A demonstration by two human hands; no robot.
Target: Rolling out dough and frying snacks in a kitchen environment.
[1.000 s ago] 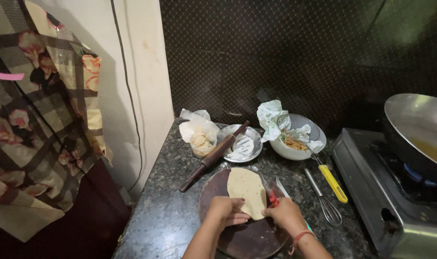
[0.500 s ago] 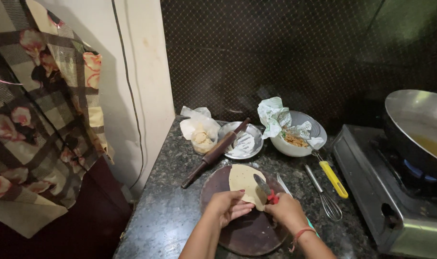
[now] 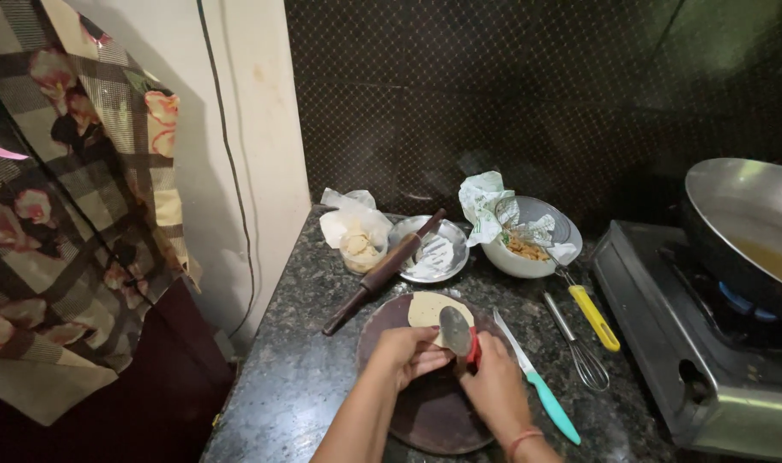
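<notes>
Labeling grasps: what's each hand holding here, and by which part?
Right hand holds a wheel cutter by its red handle, disc up over the dough round. Left hand rests on the dough's near edge; no clear grip.

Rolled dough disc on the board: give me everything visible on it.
The dough disc is pale yellow, thin and flat, roughly round, lying on the far part of the dark round board. Its surface looks smooth and matte. The left hand presses its near edge; the right hand holds a round-bladed cutter with a red handle over its near right part, hiding that portion.
</notes>
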